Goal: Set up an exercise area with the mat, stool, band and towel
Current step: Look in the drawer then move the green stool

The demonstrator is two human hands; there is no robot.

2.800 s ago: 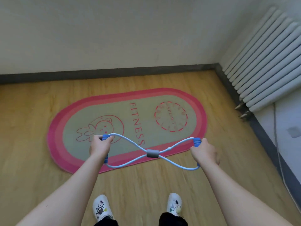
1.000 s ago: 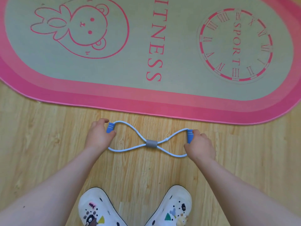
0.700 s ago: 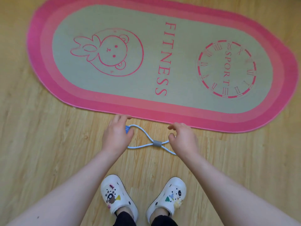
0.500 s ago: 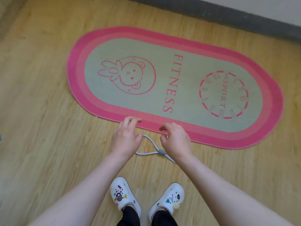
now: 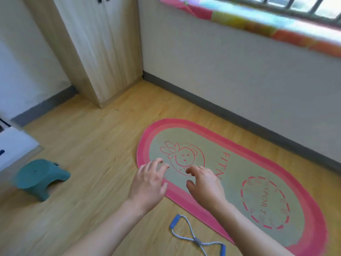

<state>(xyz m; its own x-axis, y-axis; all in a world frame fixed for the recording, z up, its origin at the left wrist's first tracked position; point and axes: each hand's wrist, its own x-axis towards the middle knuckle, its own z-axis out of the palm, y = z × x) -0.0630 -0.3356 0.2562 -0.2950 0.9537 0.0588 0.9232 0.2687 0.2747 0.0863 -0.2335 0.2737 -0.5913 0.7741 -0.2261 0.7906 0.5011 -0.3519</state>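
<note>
Both our grips were released: left hand (image 5: 147, 183) and right hand (image 5: 204, 185) hovered with fingers spread, holding nothing. The band (image 5: 195, 237) lay on the floor (image 5: 88, 145) beside the mat (image 5: 239, 172); the stool (image 5: 39, 177) stood well off left.

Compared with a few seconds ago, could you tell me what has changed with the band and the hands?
Both hands let go of the band, which now lies on the floor beside the mat. The left hand and right hand are raised, open and empty. The mat stayed put.
</note>
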